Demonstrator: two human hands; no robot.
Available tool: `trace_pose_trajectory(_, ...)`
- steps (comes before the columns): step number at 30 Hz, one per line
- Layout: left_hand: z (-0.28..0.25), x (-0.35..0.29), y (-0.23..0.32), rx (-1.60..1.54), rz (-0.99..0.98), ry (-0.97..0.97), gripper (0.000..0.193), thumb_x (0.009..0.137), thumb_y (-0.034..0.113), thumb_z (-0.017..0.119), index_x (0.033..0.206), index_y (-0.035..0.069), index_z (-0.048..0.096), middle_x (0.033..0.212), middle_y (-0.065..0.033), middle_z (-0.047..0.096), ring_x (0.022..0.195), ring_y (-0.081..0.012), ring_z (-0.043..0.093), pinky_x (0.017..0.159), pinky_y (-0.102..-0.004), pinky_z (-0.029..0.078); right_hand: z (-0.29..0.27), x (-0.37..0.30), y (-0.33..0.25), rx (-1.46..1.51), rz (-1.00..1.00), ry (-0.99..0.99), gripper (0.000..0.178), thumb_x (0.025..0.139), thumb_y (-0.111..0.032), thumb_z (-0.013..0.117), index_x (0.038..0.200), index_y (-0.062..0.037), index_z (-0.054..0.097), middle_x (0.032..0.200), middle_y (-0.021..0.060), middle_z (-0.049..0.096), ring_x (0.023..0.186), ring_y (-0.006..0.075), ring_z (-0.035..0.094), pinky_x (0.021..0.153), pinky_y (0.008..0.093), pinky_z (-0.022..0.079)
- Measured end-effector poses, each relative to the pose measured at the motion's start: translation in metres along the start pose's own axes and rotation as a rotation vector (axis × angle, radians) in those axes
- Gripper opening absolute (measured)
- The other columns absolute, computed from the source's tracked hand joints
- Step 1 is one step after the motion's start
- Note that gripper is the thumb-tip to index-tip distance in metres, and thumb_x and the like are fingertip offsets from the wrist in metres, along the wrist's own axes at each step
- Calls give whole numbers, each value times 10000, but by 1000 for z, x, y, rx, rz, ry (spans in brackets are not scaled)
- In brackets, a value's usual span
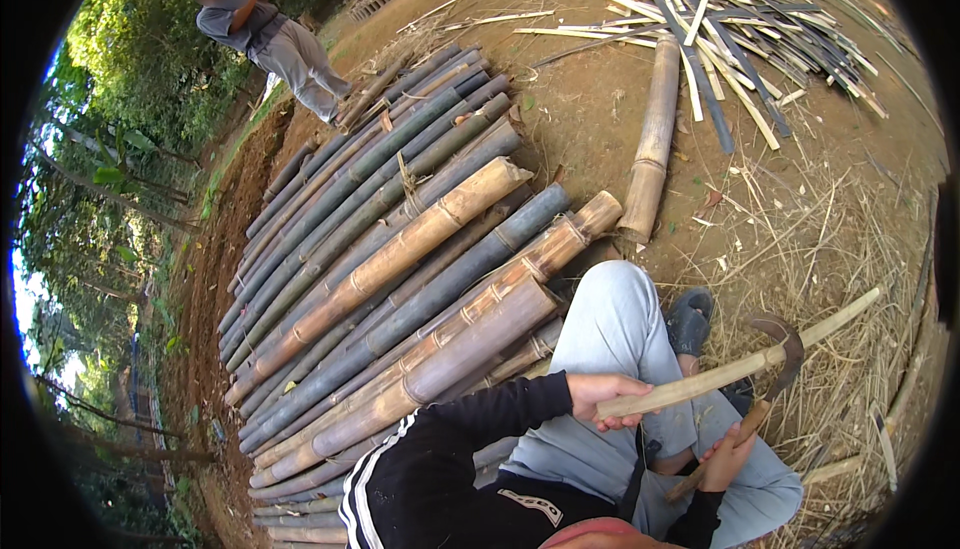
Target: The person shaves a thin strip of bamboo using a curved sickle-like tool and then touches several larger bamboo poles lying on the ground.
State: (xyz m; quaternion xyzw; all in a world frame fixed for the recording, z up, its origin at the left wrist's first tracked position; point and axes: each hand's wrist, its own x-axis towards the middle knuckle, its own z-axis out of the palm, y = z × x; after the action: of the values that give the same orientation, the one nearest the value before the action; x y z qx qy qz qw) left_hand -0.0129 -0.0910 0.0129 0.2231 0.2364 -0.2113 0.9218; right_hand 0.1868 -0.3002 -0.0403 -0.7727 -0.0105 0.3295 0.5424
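Now left fingers (630, 387) clamped on bamboo strip (715, 383), right fingers (728, 462) round sickle handle (754, 419).

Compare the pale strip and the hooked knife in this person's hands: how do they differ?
The strip is nearly straight; the knife has a blade curving into a hook. The strip is pale, while the knife has a dark blade and a tan handle. The left hand grips the strip; the right hand holds the knife. Both are held one-handed.

White-striped black top (435, 474), pale-blue trousers (610, 334)
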Motion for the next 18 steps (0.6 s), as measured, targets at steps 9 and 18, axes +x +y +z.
trace_pose_trajectory(9, 4, 6, -1, 82, -25, 132, 297, 1022, 396, 360, 1142, 139, 449, 677, 21, 438, 425, -12, 364, 346, -177, 283, -18, 8, -15, 616, 319, -165, 396, 952, -509, 483, 1066, -134, 427, 636, -24, 398, 410, 64, 361, 338, 207, 327)
trace_pose_trajectory(18, 11, 8, -6, 236, 43, 186, 240, 1036, 366, 329, 1005, 147, 422, 652, 22, 429, 406, -20, 338, 332, -188, 262, -17, 15, -25, 569, 208, -120, 414, 937, -527, 499, 1044, -133, 436, 628, -22, 403, 400, 64, 351, 342, 217, 300)
